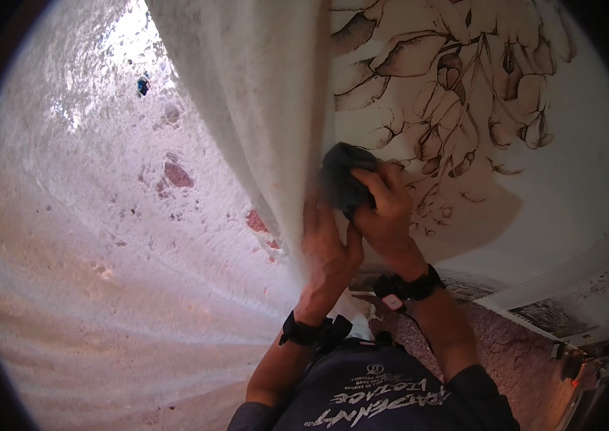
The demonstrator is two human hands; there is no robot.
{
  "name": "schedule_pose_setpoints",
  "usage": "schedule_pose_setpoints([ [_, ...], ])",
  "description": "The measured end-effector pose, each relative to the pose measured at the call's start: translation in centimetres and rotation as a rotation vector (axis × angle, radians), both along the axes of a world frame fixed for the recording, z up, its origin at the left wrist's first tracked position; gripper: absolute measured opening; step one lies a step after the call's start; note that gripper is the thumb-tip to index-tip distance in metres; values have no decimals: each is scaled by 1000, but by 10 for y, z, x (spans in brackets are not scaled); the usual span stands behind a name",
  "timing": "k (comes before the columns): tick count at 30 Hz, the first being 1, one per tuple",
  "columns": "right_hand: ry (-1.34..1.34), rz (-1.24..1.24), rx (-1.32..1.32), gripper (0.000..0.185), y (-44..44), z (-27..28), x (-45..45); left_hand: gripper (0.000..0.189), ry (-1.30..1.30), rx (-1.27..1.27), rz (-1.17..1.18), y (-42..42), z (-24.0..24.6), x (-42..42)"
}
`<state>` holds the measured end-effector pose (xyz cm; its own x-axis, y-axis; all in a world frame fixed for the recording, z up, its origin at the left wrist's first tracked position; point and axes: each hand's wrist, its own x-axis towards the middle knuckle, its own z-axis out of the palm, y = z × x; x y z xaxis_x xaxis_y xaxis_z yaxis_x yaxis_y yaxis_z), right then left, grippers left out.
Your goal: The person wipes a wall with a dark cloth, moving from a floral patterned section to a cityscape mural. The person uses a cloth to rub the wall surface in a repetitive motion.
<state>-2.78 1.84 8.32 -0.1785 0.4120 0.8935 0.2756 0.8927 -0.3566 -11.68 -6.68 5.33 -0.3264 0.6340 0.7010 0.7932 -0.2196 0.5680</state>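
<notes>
My right hand [385, 207] grips a bunched dark cloth [346, 175] against the white panel. My left hand [330, 245] is just left of it, fingers stretched upward along the fold of a pale hanging fabric [283, 108]. Its thumb stands apart, near the right wrist. The left fingertips are blurred and partly lost beside the cloth. Whether they touch the cloth, I cannot tell. Right of the hands, the white panel [568, 199] bears a brown ink-like drawing of flowers and leaves [444, 102]. A shadow falls across its lower part.
A rough whitish surface [121, 226] with reddish patches spreads along the left, brightly lit at the top. Black bands circle both wrists, and a small device [392, 301] sits near the right one. A printed sheet [563, 307] and dark objects [574, 366] lie at lower right.
</notes>
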Motion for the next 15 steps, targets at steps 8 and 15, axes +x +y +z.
schedule_pose_setpoints([
  [8, 106, -172, 66, 44, 18, 29, 26, 62, -10, 27, -41, -1, 2, -1],
  [15, 36, -51, -27, 44, 6, -14, 23, 66, 54, 45, -20, 0, 2, 0],
])
